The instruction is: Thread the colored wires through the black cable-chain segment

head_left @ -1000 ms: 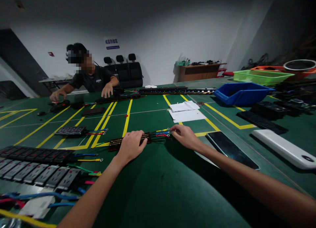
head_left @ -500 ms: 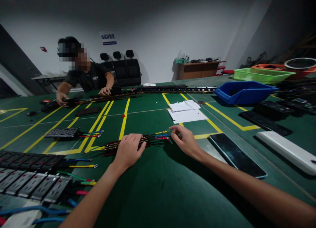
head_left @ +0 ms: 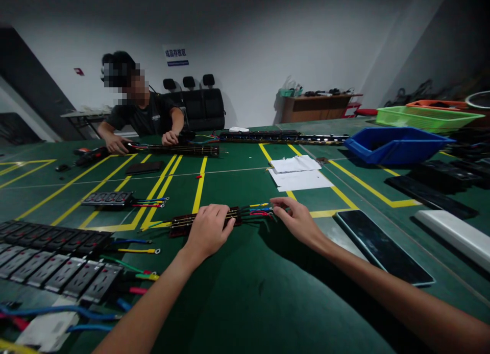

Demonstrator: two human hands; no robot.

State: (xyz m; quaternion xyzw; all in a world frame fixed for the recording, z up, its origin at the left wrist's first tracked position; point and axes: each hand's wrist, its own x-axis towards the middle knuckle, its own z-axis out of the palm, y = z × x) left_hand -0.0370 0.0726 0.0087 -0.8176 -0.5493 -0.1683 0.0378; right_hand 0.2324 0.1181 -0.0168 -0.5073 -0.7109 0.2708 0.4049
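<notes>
Long narrow dark strip w/ brass-coloured rails (head_left: 181, 223) lies flat on the green table (head_left: 245, 308) w/ yellow tape lines, under the L hand (head_left: 210, 231); long axis runs approx. left-right, R end slightly farther off. L hand is palm-down across its middle, fingers bent over the top, thumb spread toward the R end; can't tell if they grip or just rest. Bundle of thin yellow, blue & red wires (head_left: 261, 211) sticks out of the strip's R end, pointing at the R hand (head_left: 293, 218), which is nearer the wire tips; strip body is L of those fingers. R thumb & index nearly meet at the tips; can't tell if they've a wire btwn them or a small gap. Hidden: strip's mid-section, under L hand. Wire tips too small & blurry to count. Black rows of power sockets (head_left: 53, 241) at left & white rounded box (head_left: 455, 236) at right cut off by frame edge.
</notes>
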